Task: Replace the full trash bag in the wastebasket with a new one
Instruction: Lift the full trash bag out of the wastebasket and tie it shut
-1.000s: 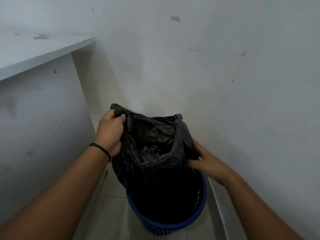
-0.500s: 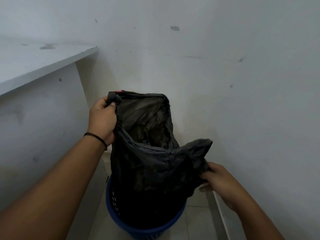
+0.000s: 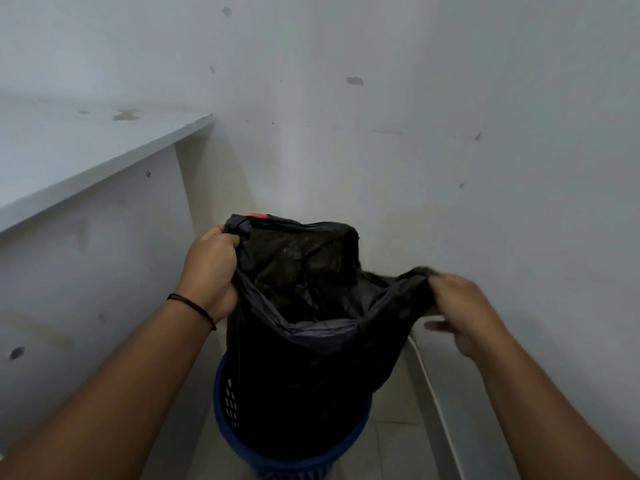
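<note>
Upright, the black trash bag [image 3: 304,358] stands with its lower part inside the blue wastebasket [image 3: 228,403] on the floor. The left hand [image 3: 211,268] grips the bag's rim at the left, and the right hand [image 3: 460,306] pinches the rim at the right, stretching the mouth wide. Lifting straight up looks open; the wall lies close behind and the shelf [image 3: 104,157] projects at the left.

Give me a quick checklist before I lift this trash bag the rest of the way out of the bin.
1. Left hand grip on the bag rim: ok, fingers curled round it.
2. Right hand grip on the opposite rim: ok, pinching it.
3. Bag mouth closed: not ok, wide open.
4. Bag clear of the blue bin: not ok, bottom inside.
5. Bag free of tears: cannot tell.
</note>
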